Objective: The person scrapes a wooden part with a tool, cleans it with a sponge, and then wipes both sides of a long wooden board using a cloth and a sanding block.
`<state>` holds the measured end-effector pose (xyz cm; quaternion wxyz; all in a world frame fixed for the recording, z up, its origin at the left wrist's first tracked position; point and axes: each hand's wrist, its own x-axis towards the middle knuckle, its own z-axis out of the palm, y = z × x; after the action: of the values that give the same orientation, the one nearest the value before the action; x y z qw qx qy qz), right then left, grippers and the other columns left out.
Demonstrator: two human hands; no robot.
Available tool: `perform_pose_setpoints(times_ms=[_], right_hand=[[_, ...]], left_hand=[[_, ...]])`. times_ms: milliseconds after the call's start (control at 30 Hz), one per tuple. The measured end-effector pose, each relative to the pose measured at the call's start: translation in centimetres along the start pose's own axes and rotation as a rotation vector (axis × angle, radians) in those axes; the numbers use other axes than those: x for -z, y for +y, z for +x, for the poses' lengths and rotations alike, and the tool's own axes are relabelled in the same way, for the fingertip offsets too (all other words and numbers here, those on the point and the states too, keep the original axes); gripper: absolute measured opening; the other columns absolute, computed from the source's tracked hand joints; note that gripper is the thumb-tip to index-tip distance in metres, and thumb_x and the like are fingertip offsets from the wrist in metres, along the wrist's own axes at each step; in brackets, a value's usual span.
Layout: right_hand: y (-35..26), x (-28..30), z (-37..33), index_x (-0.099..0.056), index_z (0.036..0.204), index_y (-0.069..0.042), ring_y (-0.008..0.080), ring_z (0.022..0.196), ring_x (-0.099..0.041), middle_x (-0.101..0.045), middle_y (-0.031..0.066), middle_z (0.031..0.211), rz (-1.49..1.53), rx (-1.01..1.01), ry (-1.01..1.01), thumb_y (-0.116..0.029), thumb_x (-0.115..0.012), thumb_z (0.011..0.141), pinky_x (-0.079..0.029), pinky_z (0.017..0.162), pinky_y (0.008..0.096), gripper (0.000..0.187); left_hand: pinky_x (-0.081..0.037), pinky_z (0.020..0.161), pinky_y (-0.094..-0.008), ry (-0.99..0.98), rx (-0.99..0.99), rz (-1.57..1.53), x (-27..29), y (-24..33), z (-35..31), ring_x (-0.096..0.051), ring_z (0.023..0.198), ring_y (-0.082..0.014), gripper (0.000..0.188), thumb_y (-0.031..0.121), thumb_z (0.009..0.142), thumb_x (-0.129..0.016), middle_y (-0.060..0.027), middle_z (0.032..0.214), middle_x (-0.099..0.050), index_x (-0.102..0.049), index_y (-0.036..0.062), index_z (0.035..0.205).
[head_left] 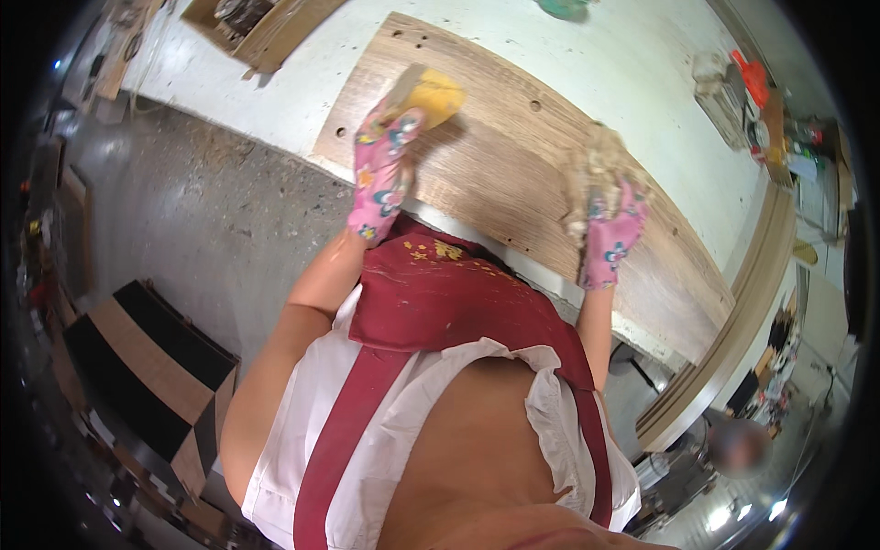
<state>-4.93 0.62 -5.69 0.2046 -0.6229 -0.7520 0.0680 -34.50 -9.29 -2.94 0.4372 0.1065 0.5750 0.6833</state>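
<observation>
A wood-grain board with a curved far edge and several small holes lies flat on a white worktop in front of me. My left hand, in a pink flowered glove, is closed round a yellow and grey sponge-like block over the board's left part. Gathered in my right hand, gloved the same way, is a crumpled beige rag against the board's right half. That hand's fingers are partly hidden by the cloth and slightly blurred.
A cardboard tray with a dark item stands at the far left of the worktop. A green object sits at the far edge. Right: a pale stack, red plastic, long wood-coloured strips. Black-and-tan panels are low left.
</observation>
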Motion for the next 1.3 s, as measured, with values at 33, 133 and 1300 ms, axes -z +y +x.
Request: perform_pose_setpoints(times_ms=[33,133,1300], right_hand=[[-3.1,-0.5,-0.9,-0.053,0.123,-0.016,0.0275,0.122,-0.043,-0.053,0.0071,0.126,0.071,0.100,-0.044,-0.041,-0.066,0.079,-0.029,0.106,0.0404,0.052],[-10.1,-0.2,-0.3,-0.050,0.128,-0.015,0.0282,0.127,-0.037,-0.052,0.0097,0.127,-0.051,0.450,-0.124,-0.044,-0.068,0.077,-0.020,0.110,0.0421,0.061],[-26.4,-5.2,6.6,-0.054,0.118,-0.008,0.0317,0.091,-0.061,-0.060,0.0174,0.101,0.355,0.888,-0.684,-0.034,-0.063,0.077,-0.051,0.081,0.0367,0.050]], left_hand=[[-0.049,0.064,-0.0199,-0.050,-0.059,-0.219,-0.6,-0.7,0.5,-0.059,0.078,-0.0094,0.040,0.013,0.083,-0.068,-0.0038,0.095,-0.060,-0.049,0.0017,0.117],[-0.051,0.071,-0.0204,-0.194,-0.130,-0.543,-1.5,-1.1,1.3,-0.060,0.080,-0.0094,0.049,0.006,0.079,-0.071,-0.0060,0.097,-0.061,-0.049,-0.0045,0.122],[-0.035,0.100,-0.0379,-0.923,-0.770,0.575,-1.0,-5.6,0.4,-0.049,0.116,-0.0261,0.052,0.031,0.076,-0.065,-0.0116,0.125,-0.054,-0.054,0.0113,0.124]])
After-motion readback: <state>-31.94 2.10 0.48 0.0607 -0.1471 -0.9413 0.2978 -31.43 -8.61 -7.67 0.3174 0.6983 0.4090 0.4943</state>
